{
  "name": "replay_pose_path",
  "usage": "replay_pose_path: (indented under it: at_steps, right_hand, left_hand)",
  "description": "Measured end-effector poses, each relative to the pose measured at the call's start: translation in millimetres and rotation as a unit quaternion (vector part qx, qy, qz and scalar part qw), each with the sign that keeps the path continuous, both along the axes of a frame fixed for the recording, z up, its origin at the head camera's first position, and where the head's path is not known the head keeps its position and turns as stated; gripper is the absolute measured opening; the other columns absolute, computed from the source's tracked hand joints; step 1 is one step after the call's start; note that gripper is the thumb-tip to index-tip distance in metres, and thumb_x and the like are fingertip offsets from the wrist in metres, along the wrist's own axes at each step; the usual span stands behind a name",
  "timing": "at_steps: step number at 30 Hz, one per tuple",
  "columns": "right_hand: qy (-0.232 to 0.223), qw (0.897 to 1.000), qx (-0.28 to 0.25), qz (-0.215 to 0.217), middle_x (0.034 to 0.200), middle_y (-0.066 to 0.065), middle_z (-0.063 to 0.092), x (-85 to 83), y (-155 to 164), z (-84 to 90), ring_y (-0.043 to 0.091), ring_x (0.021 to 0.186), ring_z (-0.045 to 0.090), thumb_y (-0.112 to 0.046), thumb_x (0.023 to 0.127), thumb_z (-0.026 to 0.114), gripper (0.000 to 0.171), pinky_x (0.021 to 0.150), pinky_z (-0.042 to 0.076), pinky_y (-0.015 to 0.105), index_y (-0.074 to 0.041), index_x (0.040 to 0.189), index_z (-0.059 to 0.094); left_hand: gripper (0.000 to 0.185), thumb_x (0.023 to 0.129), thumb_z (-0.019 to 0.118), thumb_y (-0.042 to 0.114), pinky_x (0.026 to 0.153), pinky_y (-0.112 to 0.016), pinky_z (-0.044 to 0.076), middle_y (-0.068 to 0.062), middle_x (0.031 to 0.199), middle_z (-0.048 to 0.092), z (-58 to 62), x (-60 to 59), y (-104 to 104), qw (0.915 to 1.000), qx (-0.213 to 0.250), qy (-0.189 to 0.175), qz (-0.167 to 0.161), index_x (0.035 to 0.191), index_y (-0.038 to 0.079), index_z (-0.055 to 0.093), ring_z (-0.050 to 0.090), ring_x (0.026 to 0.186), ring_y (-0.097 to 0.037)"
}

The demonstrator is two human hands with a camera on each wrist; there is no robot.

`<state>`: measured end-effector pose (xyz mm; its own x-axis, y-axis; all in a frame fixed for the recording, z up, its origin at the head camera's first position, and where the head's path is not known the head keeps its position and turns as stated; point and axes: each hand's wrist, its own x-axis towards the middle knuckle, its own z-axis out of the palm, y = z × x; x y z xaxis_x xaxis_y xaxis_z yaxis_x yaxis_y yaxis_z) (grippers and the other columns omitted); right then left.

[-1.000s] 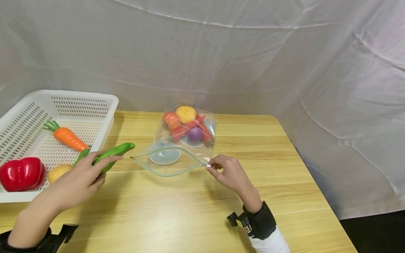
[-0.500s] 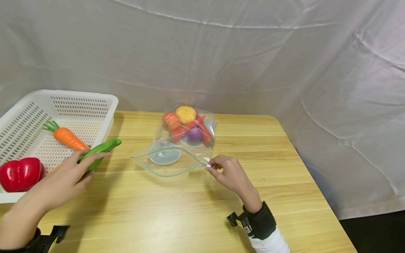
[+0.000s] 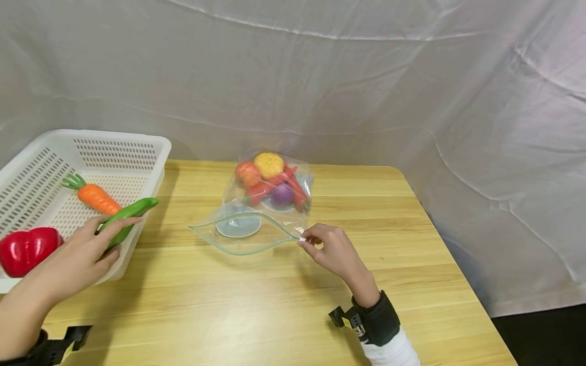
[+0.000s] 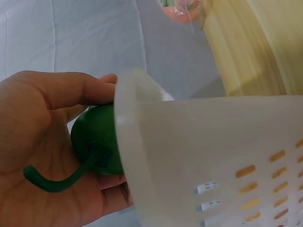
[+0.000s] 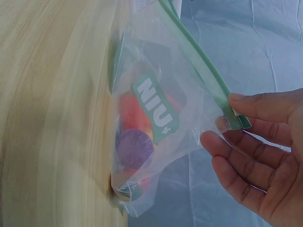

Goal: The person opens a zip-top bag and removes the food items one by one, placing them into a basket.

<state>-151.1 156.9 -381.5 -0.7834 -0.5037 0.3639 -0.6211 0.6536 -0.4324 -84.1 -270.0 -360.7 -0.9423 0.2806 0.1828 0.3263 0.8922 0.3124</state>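
Leftward since a second ago, my left hand point(image 3: 78, 264) has carried the green pepper point(image 3: 136, 207) back to the right rim of the white basket point(image 3: 114, 137), while the bag has stayed put. Inside the basket, the carrot point(image 3: 97, 198) lies toward the middle and the red bell pepper point(image 3: 29, 251) by the near edge. From the left wrist, the rim stands in front of the green pepper and hides its far end; whether they touch I cannot tell. My left fingers are wrapped round the pepper. Well apart from it, my right hand point(image 3: 334, 251) pinches one end of the zip bag's point(image 5: 163, 109) green seal between thumb and finger, its mouth gaping. Near the table's back edge, the bag holds a yellow pumpkin point(image 3: 269, 165), a purple ball point(image 3: 281, 195) and red peppers point(image 3: 299, 195). Pale wood grain covers the table point(image 3: 256, 315); wrinkled grey cloth point(image 3: 293, 76) hangs behind and to the right.
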Motion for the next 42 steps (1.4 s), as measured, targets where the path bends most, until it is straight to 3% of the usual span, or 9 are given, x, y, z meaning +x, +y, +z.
replay_pose_path:
  at_steps: [3, 8, 39, 42]
  right_hand:
    - [-0.001, 1.000, -0.001, 0.001, 0.076, 0.001, 0.067, 0.0, -0.3, 0.6, 0.009, 0.067, 0.061, -0.013, 0.079, 0.073, 0.008, 0.064, 0.052, 0.021, -0.006, 0.083, 0.070]
    - [0.000, 1.000, -0.002, 0.004, 0.076, 0.001, 0.067, -0.6, -0.1, 0.2, 0.009, 0.067, 0.061, -0.012, 0.079, 0.073, 0.008, 0.064, 0.052, 0.021, -0.006, 0.083, 0.070]
    - [-0.005, 1.000, -0.001, 0.001, 0.076, 0.001, 0.067, -1.0, -0.1, -1.2, 0.008, 0.067, 0.061, -0.012, 0.079, 0.073, 0.007, 0.063, 0.052, 0.021, -0.006, 0.082, 0.070]
    - [-0.005, 1.000, -0.001, 0.000, 0.075, 0.001, 0.067, -0.9, 0.1, -1.4, 0.008, 0.067, 0.061, -0.012, 0.079, 0.073, 0.007, 0.063, 0.052, 0.020, -0.006, 0.082, 0.070]
  left_hand:
    - [0.059, 0.078, 0.063, -0.006, 0.057, -0.054, 0.045, -0.035, 0.120, 0.039, -2.1, -0.3, -2.8, 1.0000, -0.003, -0.004, 0.008, 0.131, 0.010, 0.043, 0.048, 0.092, -0.047]
    - [0.059, 0.079, 0.063, -0.005, 0.062, -0.063, 0.044, -0.038, 0.123, 0.036, -5.4, -1.8, -6.9, 0.9996, -0.006, -0.019, 0.018, 0.133, 0.008, 0.042, 0.043, 0.098, -0.052]
    - [0.060, 0.084, 0.058, -0.002, 0.065, -0.068, 0.039, -0.046, 0.130, 0.026, -7.7, 0.4, -16.0, 0.9977, 0.002, -0.050, 0.045, 0.139, 0.008, 0.034, 0.038, 0.101, -0.062]
    - [0.059, 0.083, 0.059, -0.003, 0.063, -0.066, 0.041, -0.045, 0.128, 0.028, -7.2, 0.8, -16.2, 0.9980, 0.000, -0.044, 0.046, 0.137, 0.006, 0.036, 0.042, 0.098, -0.060]
